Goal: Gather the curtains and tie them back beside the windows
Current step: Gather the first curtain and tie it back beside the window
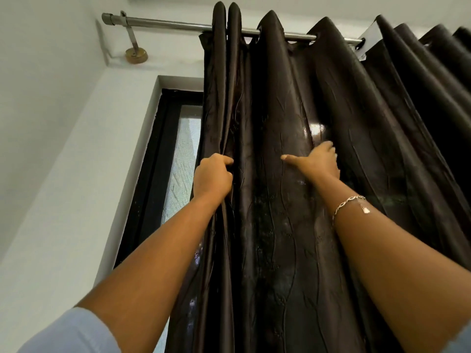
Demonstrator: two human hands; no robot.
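Note:
A dark brown, glossy curtain (pixel 280 225) hangs in deep folds from a metal rod (pixel 165 23) and covers most of the window (pixel 183 159). My left hand (pixel 212 175) grips the gathered folds at the curtain's left edge, fingers curled round the fabric. My right hand (pixel 317 159) lies against a fold further right with the thumb stretched out to the left; its fingers reach into the fabric and are blurred. A silver bracelet (pixel 349 203) sits on my right wrist.
The rod's bracket (pixel 135 49) is fixed to the white wall at the upper left. A strip of black window frame (pixel 153 174) and frosted glass shows left of the curtain. A second curtain panel (pixel 438 98) hangs at the far right.

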